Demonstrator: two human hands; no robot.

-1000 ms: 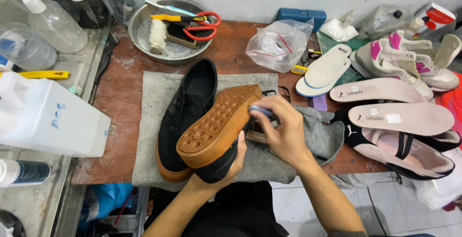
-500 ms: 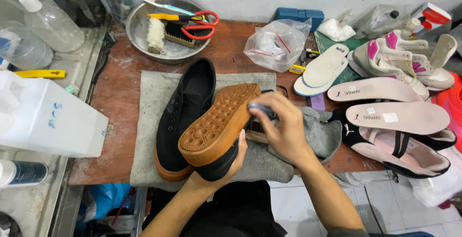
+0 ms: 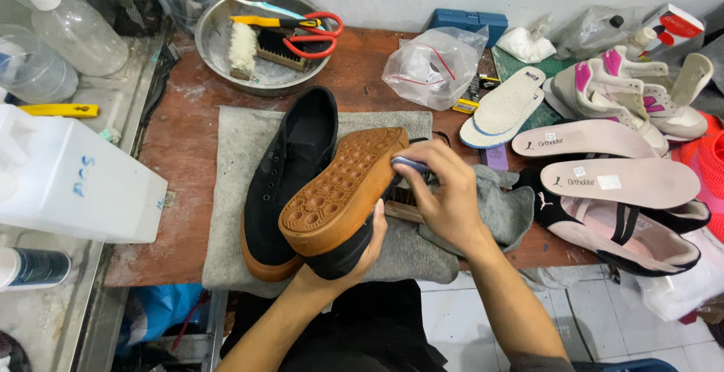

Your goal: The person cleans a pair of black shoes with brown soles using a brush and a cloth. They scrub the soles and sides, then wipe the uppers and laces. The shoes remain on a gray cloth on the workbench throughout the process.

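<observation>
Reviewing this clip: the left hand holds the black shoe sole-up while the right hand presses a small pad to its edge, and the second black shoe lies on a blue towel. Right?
Not quite. The head view shows the second black shoe on a grey towel, not blue. The rest stands: the left hand holds the black shoe sole-up and the right hand presses a small pad to its edge.

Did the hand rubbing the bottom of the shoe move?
Barely. The right hand stays at the heel edge of the gum sole, pressing a small eraser-like block; the camera shifted, not the hand.

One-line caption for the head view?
Left hand holds a gum-soled black shoe sole-up; right hand presses a small eraser-like block against it.
</observation>
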